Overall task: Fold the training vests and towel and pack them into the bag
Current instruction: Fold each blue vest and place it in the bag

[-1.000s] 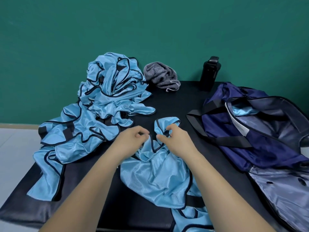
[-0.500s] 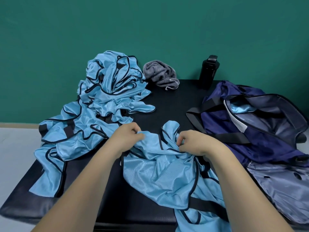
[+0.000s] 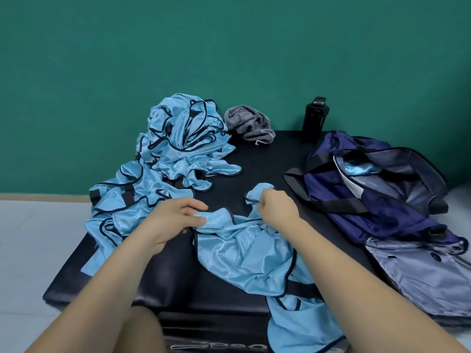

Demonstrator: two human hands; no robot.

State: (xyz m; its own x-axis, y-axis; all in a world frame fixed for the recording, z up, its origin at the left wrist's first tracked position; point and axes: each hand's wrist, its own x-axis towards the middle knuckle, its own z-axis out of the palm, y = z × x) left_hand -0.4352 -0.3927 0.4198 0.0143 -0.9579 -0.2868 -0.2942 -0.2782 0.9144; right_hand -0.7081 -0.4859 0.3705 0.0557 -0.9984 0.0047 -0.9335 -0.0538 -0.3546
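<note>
I take the vest (image 3: 242, 250), crumpled at the front of the table (image 3: 267, 164), as my mark; its lower end hangs over the near edge. Left of the vest, and reaching back toward the wall, sits the pile (image 3: 178, 149) of other light-blue vests with dark trim, all unfolded, one tail draped over the table's left edge. My left grip (image 3: 175, 220) pinches the vest's upper left corner between thumb and fingers, just beside the pile. Behind the vest, at the far edge, lies the grey towel (image 3: 251, 124), bunched up just beside the pile. My right grip (image 3: 277, 210) is clenched round a bunched strap at the vest's top right. Behind and to the right of the vest a black bottle (image 3: 314, 118) stands upright. Right of the vest lies the navy bag (image 3: 356, 200), open, with some light-blue cloth (image 3: 362, 169) showing inside; its black strap lies near my right grip but apart from it.
</note>
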